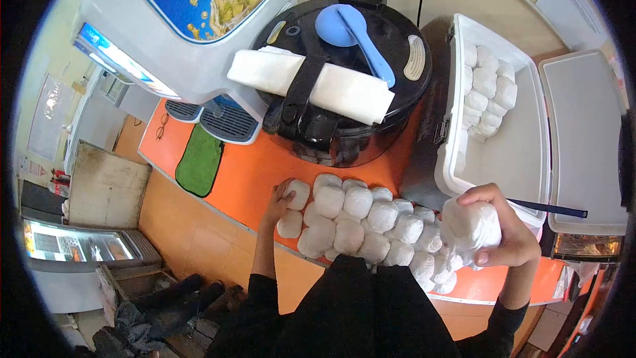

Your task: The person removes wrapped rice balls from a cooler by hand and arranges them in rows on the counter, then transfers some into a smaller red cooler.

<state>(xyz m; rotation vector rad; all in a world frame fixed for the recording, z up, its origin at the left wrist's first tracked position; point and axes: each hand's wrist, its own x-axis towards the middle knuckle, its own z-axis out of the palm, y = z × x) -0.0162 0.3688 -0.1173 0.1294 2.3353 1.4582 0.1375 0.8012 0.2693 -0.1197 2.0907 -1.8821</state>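
A pile of rounded white wrapped bundles lies along the orange table's front edge, close to my body. At the pile's left end, my left hand curls its fingers against the side of one white bundle. My right hand grips another white wrapped bundle, raised above the right end of the pile, near the cooler's corner. Inside the open white-lined cooler box, more white bundles are stacked toward the far left side. What the wrappings contain is hidden.
A black rice cooker stands at the back, with a blue ladle and folded white cloth on its lid. Left of it are a white drink dispenser and green mat. The cooler's lid hangs open rightward.
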